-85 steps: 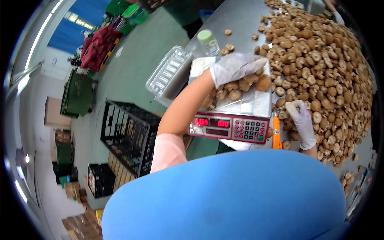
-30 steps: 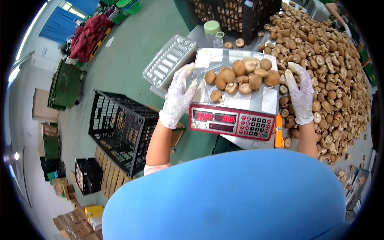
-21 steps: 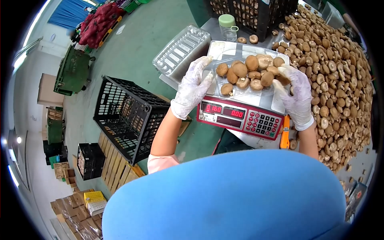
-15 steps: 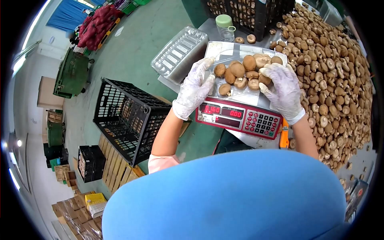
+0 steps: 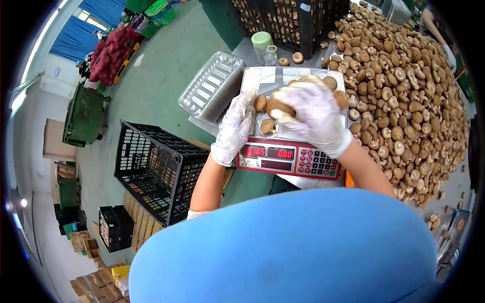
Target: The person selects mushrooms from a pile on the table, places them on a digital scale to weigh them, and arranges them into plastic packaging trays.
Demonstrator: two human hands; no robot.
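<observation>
A clear plastic tray (image 5: 286, 133) of brown shiitake mushrooms lies on the red-framed electronic scale (image 5: 290, 160). White gloves cover both of my hands. At the tray's left edge, my left hand (image 5: 235, 126) rests with fingers stretched out, beside a small mushroom (image 5: 259, 103). My right hand (image 5: 318, 113) reaches over the tray, its fingers curled around a large shiitake mushroom (image 5: 278, 108), and hides much of the tray's contents. Another mushroom (image 5: 268, 125) lies near the tray's front edge. The display's left window reads about 0.165.
A big heap of shiitake mushrooms (image 5: 404, 96) covers the table to the right. Stacked clear trays (image 5: 212, 86) stand left of the scale, near a green-lidded bottle (image 5: 263, 48). Behind is a full black crate (image 5: 293, 25); another black crate (image 5: 161, 171) stands lower left.
My right hand has moved left over the tray and closed around a mushroom. My left hand has drawn closer to the tray's edge. The reading has risen from 0.160 to about 0.165.
</observation>
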